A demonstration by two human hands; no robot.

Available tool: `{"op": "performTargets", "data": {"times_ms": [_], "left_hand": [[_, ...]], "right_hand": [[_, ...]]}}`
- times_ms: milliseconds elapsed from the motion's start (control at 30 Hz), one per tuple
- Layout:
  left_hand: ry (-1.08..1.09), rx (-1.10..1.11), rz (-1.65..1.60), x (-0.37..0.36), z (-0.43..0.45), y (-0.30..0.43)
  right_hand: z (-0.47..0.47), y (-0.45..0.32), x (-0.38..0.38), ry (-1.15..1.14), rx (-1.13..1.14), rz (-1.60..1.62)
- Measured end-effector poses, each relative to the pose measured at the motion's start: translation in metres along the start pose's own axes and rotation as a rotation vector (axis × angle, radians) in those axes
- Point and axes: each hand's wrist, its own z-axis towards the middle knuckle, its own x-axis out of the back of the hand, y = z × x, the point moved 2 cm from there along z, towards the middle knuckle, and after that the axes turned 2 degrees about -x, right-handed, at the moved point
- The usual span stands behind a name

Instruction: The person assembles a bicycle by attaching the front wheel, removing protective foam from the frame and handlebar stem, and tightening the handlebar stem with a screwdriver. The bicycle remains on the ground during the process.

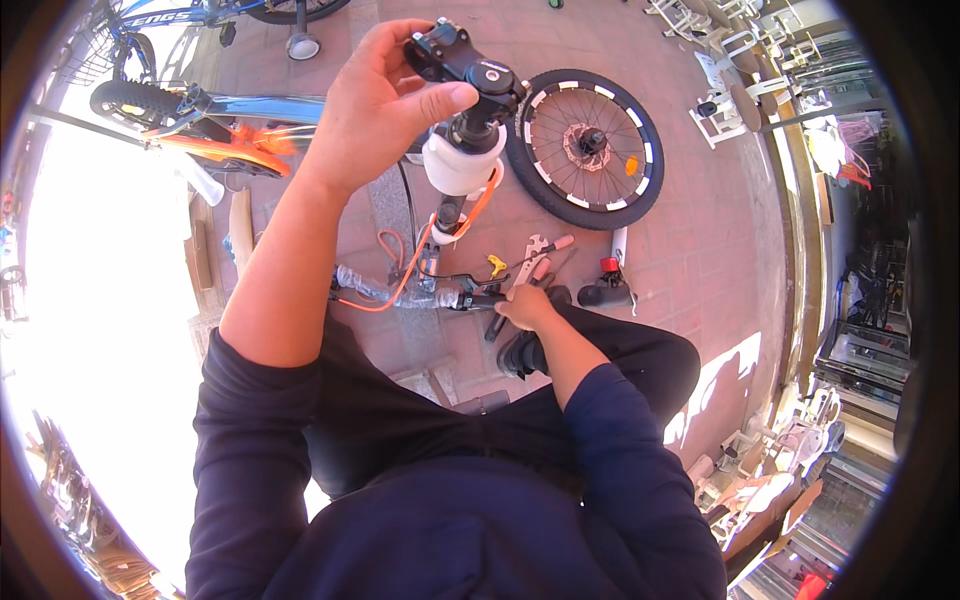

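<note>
My left hand [386,105] is at the black bicycle stem [491,75], its thumb along the side and its fingers behind the clamp end. Below the stem, white foam wrapping [463,161] surrounds the front of the bike. Lower down, my right hand [529,307] grips the end of a handlebar [401,294], part of which is wrapped in clear plastic. A black brake lever [480,282] sits on the bar close to that hand. An orange cable [411,277] curves from the bar up to the wrapped part.
A wheel with a disc rotor [596,150] lies on the brick paving. Near my right hand are a yellow-handled tool [496,264], a flat metal spanner [534,251] and a saddle [606,295]. An orange-and-blue bike frame [240,124] extends left. White-framed items [735,105] line the right side.
</note>
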Motion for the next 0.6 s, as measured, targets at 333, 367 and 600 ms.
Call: {"op": "performTargets", "data": {"times_ms": [333, 367, 600], "left_hand": [[-0.199, -0.023, 0.009, 0.009, 0.022, 0.001], [-0.178, -0.019, -0.039, 0.004, 0.022, 0.002], [-0.104, -0.054, 0.070, -0.008, 0.020, -0.008]], "right_hand": [[-0.014, -0.076, -0.098, -0.458, 0.269, -0.288], [-0.013, -0.074, -0.107, -0.413, 0.288, -0.256], [-0.067, -0.103, -0.077, -0.258, 0.206, -0.111]]}}
